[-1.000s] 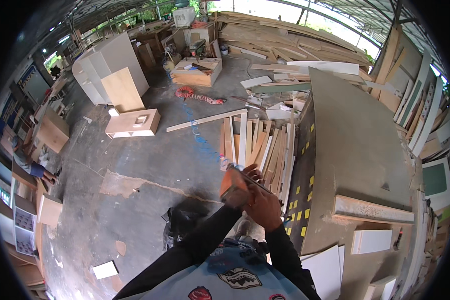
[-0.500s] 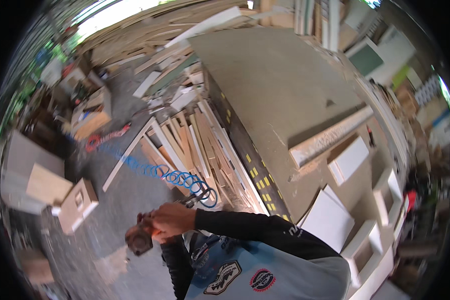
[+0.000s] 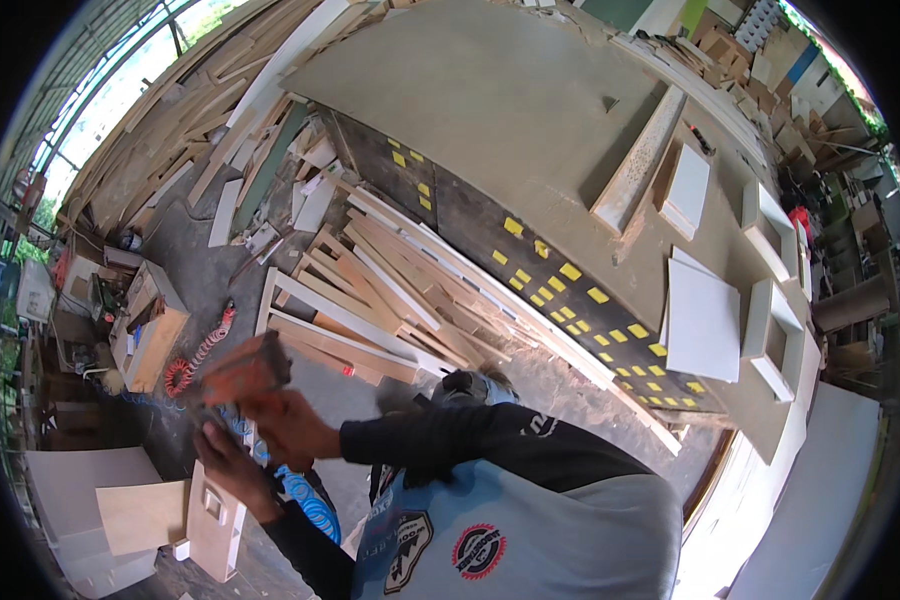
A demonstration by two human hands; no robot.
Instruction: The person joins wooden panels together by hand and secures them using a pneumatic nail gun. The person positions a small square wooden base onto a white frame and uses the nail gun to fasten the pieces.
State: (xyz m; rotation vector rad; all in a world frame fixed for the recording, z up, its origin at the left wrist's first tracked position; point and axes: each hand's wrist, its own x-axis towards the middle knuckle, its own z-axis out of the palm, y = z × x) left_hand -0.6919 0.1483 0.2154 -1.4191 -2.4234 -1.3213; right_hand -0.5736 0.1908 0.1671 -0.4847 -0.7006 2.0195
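My right hand is wrapped round the handle of an orange-red air nail gun, held up at the left of my body and slightly blurred. Just below the tool is my left hand, its fingers bent near the gun's lower part. What they grip is hidden in shadow. A blue coiled air hose hangs beside my left forearm and runs down past it.
A large worktable carries white panels, box frames and a long board. Wood strips lie heaped along its near side. A wooden box, a red coiled hose and a white-edged panel are at left.
My view has turned, and the table now appears higher. The nail gun has come up in my right hand, its orange body showing. My left hand, mostly hidden before, now shows below it.
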